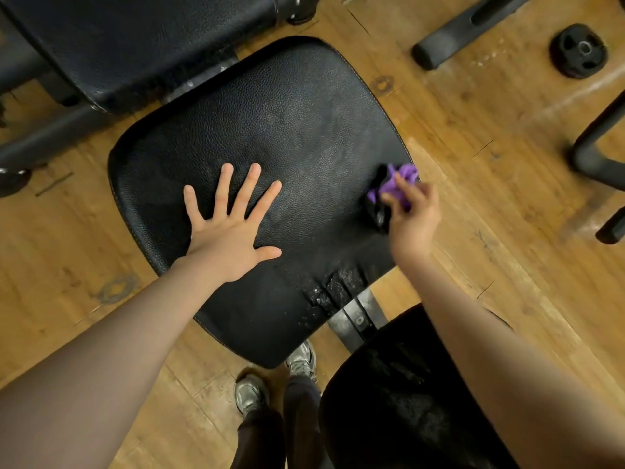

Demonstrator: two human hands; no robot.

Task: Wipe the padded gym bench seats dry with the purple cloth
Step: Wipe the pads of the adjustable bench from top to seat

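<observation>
Right hand (pixel 414 216) presses bunched purple cloth (pixel 395 186) on seat (pixel 287 130) edge.

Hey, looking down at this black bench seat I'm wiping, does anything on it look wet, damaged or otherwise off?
Yes. Near the seat's front edge, on your right, a patch of droplets still glistens by some creases in the padding. The right hand holds the purple cloth up at the right edge, not on that patch. The left hand lies flat.

Worn wooden plank floor (pixel 473 137), scuffed and stained. Black weight plate (pixel 579 50) lies upper right, near black tubular frame legs (pixel 595 143).
</observation>
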